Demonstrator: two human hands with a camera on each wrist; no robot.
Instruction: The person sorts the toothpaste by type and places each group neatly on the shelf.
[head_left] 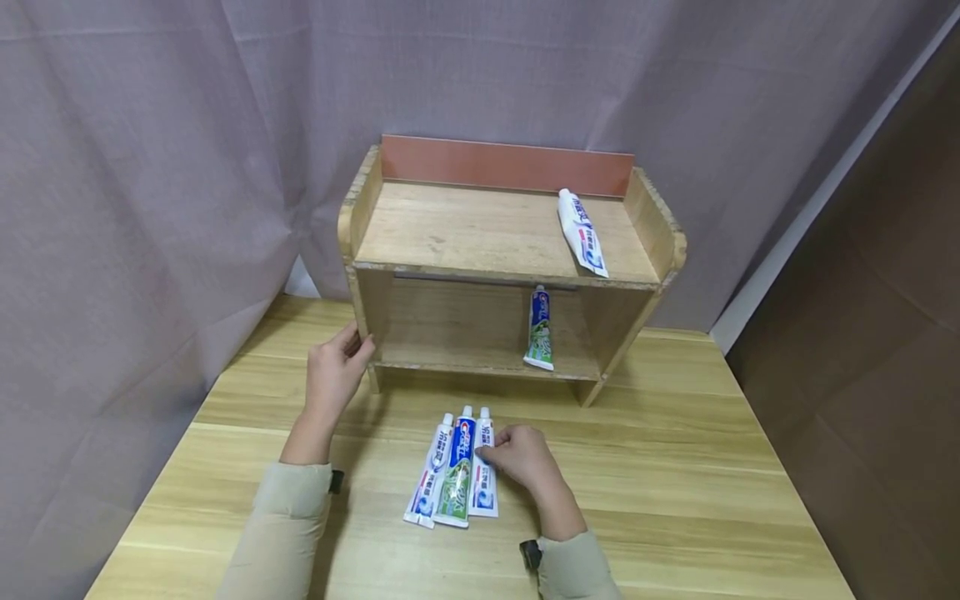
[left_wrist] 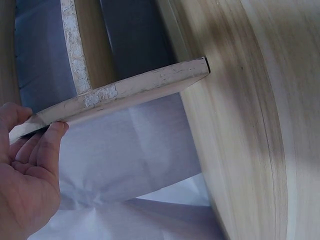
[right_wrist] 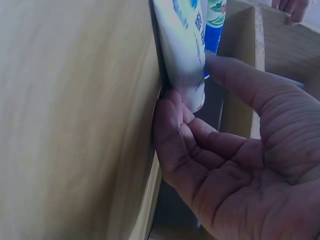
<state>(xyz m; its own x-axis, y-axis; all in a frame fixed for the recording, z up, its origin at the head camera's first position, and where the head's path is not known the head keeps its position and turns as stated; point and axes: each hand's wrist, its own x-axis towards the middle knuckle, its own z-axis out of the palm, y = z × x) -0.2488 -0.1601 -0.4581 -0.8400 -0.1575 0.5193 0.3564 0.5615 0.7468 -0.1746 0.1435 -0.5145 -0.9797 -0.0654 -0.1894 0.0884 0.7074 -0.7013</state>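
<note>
Right hand, as I follow it from my remote post: thumb and fingers are clamped on the first white tube, rightmost of three lying on the wooden surface. Beside it lie a blue-and-green tube and, leftmost, a second white tube, all with caps toward the rack. Left hand pinches the side panel of that rack. Farther out, another blue-and-green tube lies on the lower shelf and a third white tube on the upper shelf, both right of centre. I judge the work to be partly done — two tubes on the rack, three not yet there. Labels: "Crest" reads on the blue-and-green tube before the rack and, less surely, on its shelved counterpart; the white tubes bear blue Chinese characters — too small for me to transcribe with confidence.
</note>
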